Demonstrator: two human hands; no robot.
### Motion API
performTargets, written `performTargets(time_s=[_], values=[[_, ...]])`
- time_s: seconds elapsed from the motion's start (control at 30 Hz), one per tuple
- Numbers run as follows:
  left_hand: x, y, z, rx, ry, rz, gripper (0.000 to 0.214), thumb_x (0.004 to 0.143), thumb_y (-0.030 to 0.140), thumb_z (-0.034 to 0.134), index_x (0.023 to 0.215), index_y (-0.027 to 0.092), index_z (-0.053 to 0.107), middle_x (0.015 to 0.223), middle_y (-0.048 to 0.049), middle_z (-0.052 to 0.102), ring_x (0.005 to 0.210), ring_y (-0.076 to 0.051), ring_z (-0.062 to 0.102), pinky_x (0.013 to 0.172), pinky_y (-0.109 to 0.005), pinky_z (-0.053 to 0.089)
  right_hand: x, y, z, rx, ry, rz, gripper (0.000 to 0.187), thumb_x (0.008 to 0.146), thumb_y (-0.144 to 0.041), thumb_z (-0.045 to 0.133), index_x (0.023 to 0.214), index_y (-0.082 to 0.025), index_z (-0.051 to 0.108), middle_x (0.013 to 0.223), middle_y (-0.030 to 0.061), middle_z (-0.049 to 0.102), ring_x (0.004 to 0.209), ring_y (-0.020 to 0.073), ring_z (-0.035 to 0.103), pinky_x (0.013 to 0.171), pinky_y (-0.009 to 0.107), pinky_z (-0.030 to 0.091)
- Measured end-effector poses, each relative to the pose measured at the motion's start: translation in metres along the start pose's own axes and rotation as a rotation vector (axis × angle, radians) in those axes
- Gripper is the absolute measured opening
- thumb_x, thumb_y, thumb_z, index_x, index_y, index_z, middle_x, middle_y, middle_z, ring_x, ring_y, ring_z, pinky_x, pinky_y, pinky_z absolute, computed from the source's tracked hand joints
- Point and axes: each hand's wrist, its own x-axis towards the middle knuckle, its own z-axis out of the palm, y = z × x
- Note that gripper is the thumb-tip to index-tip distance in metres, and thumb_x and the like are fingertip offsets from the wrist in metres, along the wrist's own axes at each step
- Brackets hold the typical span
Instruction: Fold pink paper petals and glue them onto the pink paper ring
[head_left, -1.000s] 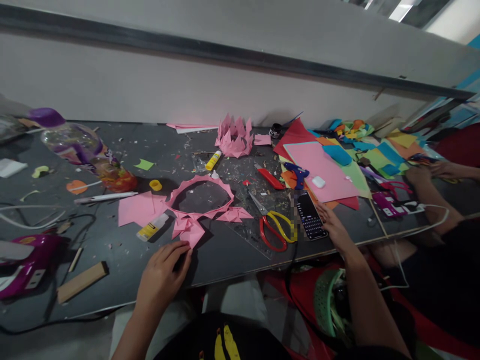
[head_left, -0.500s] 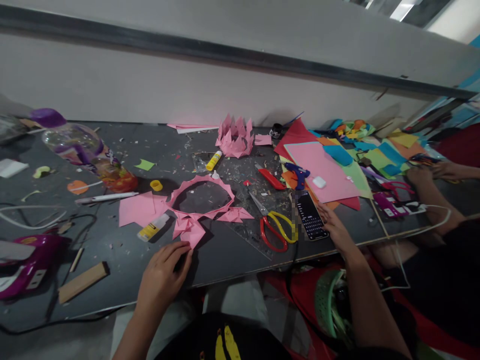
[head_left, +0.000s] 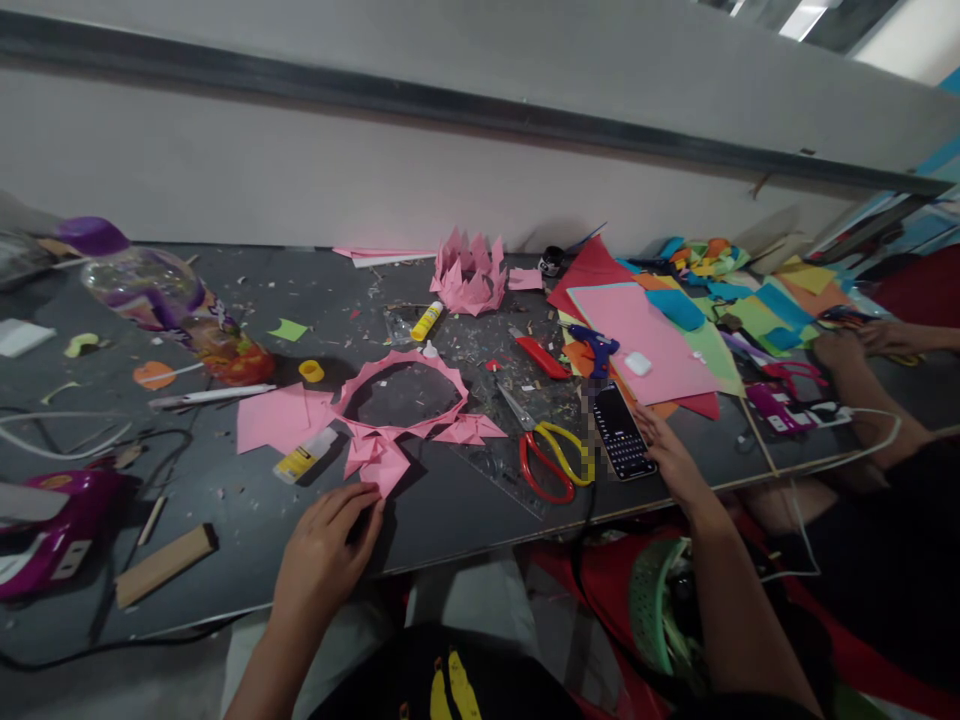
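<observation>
Purple-capped bottle near orange scrap; brown block near magenta device; green basket lower right.

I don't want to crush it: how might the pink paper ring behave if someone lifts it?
The pink paper ring is probably light and floppy, being a narrow paper band. Its pointed edges could crease if squeezed. The folded pink piece at the left hand's fingertips might swing or drag, if it is attached.

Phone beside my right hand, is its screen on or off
On: the phone shows a lit keyboard across its lower half.
</observation>
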Motion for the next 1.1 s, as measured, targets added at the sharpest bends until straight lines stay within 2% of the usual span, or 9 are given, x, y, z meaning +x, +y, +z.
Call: performTargets(time_s=[0.27,0.47,0.87,1.0,1.1], values=[[0.001,0.000,0.001,-0.005,0.006,0.004,0.024,0.090,0.032,0.045,0.087,0.017,0.063,0.089,-0.0079,0.068,0.081,-0.020,0.064,0.075,-0.035,0.052,0.001,-0.005,0.003,-0.001,0.059,0.022,0.061,0.073,-0.023,0.048,0.132,-0.032,0.040,0.137,0.0012,0.049,0.128,0.0230,0.043,0.107,0.045,0.034],[0.002,0.002,-0.001,0.018,-0.007,0.017,0.025,0.090,0.032,0.043,0.086,0.017,0.063,0.088,-0.0082,0.068,0.079,-0.020,0.064,0.075,-0.035,0.052,0.002,-0.003,0.004,-0.033,0.067,-0.006,0.058,0.079,-0.029,0.050,0.134,-0.034,0.037,0.138,0.0025,0.047,0.126,0.0226,0.045,0.106,0.044,0.035],[0.001,0.001,0.000,-0.006,0.000,-0.007,0.024,0.089,0.032,0.045,0.086,0.018,0.063,0.088,-0.0075,0.068,0.080,-0.020,0.064,0.076,-0.034,0.052,-0.007,-0.011,0.001,-0.079,-0.085,-0.068,0.077,0.073,-0.041,0.066,0.140,-0.031,0.027,0.143,0.0065,0.039,0.130,0.0261,0.038,0.108,0.046,0.031],[0.002,0.002,0.000,0.009,0.001,0.011,0.024,0.090,0.031,0.045,0.087,0.017,0.063,0.088,-0.0083,0.068,0.080,-0.021,0.064,0.075,-0.035,0.052,-0.007,-0.013,0.003,-0.078,-0.068,-0.045,0.076,0.073,-0.044,0.065,0.139,-0.031,0.029,0.143,0.0064,0.038,0.130,0.0265,0.038,0.108,0.046,0.031],[0.001,0.002,0.000,0.012,0.001,0.006,0.023,0.090,0.031,0.045,0.087,0.017,0.063,0.089,-0.0078,0.068,0.080,-0.020,0.064,0.074,-0.034,0.052,-0.003,-0.012,0.006,-0.071,0.007,-0.013,0.068,0.076,-0.048,0.060,0.137,-0.033,0.032,0.141,0.0060,0.041,0.127,0.0262,0.042,0.106,0.046,0.034]])
